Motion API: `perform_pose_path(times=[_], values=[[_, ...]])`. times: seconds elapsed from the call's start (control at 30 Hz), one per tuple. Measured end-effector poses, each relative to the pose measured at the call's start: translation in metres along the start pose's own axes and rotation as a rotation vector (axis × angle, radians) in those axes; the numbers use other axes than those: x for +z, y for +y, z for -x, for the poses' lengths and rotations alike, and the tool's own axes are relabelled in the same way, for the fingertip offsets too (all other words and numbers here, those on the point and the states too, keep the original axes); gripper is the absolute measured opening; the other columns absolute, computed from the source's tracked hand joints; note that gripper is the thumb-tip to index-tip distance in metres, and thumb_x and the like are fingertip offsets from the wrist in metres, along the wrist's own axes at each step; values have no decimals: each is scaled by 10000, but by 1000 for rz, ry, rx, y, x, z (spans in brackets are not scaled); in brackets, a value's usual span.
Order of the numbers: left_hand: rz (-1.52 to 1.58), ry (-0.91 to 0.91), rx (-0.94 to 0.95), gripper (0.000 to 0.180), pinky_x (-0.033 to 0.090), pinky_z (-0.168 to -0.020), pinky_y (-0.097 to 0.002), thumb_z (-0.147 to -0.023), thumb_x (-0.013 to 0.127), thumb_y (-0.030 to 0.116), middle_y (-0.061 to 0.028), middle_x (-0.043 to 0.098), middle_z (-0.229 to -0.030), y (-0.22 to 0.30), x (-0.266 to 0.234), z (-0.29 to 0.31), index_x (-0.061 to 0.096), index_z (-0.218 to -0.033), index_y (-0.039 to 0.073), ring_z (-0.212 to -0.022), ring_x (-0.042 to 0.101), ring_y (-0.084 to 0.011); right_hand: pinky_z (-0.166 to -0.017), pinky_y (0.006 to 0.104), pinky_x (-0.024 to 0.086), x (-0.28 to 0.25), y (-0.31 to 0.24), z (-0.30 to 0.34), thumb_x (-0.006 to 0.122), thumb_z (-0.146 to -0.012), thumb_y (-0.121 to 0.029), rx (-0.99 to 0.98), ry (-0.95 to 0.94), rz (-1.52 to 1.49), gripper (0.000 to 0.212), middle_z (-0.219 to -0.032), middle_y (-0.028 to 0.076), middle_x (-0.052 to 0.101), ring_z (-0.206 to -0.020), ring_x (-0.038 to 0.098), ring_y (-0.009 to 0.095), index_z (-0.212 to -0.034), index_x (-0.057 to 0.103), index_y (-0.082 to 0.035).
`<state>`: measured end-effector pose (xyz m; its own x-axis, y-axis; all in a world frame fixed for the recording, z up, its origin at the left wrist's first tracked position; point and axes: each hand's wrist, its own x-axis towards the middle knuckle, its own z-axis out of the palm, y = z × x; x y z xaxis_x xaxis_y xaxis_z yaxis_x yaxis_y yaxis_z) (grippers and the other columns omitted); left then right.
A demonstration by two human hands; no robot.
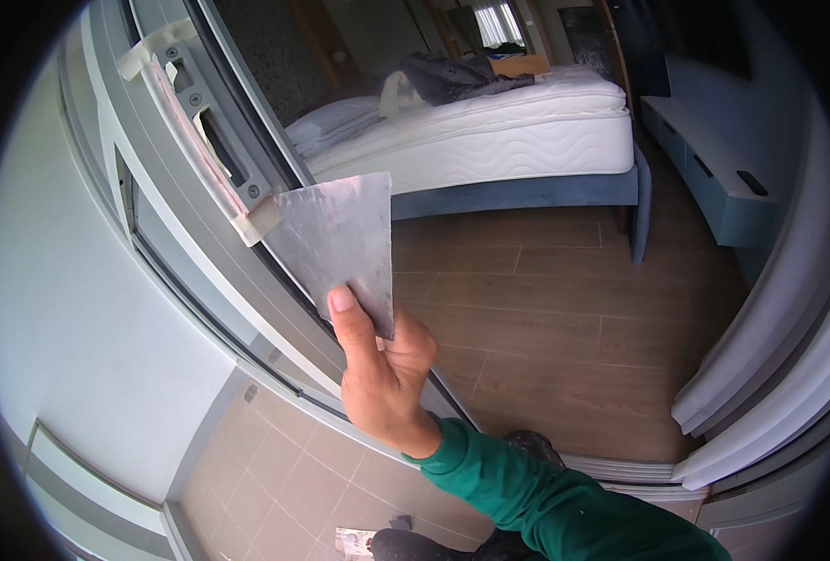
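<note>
My right hand, in a green sleeve, grips a wide, flat metal putty knife. The thumb presses on its blade, and the fingers curl behind it, hiding the handle. The blade's upper left corner is at masking tape by the lower end of a metal lock plate. Whether the corner touches the tape, I cannot tell. Set in the edge of a grey sliding door frame, the screwed-on plate has slots and tape around it. A pinkish smear runs along the tape on its left. My left hand is out of view.
Beyond the doorway stands a bed with a white mattress and dark cloth on top. A low cabinet lines the right wall. A pale curtain hangs at right. Below are a floor track, beige tiles and a dark shoe.
</note>
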<state>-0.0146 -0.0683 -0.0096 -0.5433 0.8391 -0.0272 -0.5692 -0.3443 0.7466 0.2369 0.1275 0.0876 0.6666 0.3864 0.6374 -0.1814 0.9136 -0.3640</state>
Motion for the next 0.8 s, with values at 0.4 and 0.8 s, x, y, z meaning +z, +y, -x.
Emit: perform_pose_path(times=[0.4,0.8], values=[[67,-22,-61,265,475,-831,-422,-931,642,204,-96,637,-927,-2,-25,-8,607,-1172,99,-898,592,-219,-573,255,414,20,-13,4,566,-980,-67,-168,-19,131,128,-799,54,561,-654,504,109,-1025,614,42],[111,28,-106,222,436,-797,-430,-951,591,236,-85,631,-907,-10,-31,-18,614,-1119,92,-902,562,-233,-539,225,374,-5,-29,-1,594,-970,-76,-77,39,10,127,-728,-11,571,-626,446,42,-945,641,40]])
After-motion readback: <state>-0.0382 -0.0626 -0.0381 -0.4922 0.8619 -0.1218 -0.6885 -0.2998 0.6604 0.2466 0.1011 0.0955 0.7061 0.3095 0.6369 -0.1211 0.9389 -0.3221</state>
